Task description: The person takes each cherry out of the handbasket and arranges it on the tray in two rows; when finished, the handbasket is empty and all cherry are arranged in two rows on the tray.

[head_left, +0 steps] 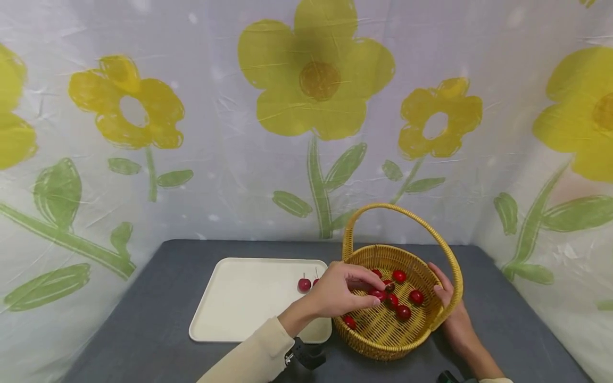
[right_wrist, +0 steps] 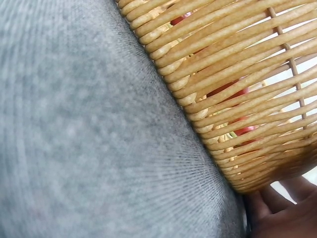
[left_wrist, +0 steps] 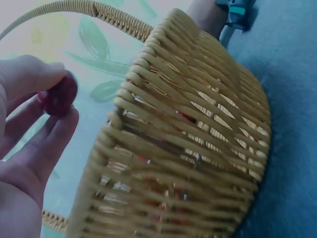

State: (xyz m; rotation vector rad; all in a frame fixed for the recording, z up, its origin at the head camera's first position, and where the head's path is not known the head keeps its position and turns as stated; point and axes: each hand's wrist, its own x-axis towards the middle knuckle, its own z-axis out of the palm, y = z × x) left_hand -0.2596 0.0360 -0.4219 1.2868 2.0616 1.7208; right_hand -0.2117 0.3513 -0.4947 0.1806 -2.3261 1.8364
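A dark red cherry (left_wrist: 59,94) is pinched between the thumb and fingertips of my left hand (head_left: 337,290). In the head view this hand reaches over the left rim of a yellow woven basket (head_left: 383,346). Several red cherries, one of them a dark cherry (head_left: 403,313), lie inside on the basket floor. My right hand (head_left: 457,319) holds the basket's right side, thumb at the rim. Its fingers (right_wrist: 297,188) lie against the outer wall in the right wrist view. On the white tray (head_left: 239,303), a cherry (head_left: 304,285) with a stem sits beside another, partly hidden behind my left hand.
The basket's tall arched handle (head_left: 407,210) rises above the rim. The tray lies left of the basket on a dark grey table (head_left: 148,308). Behind the table hangs a curtain (head_left: 215,175) printed with yellow flowers.
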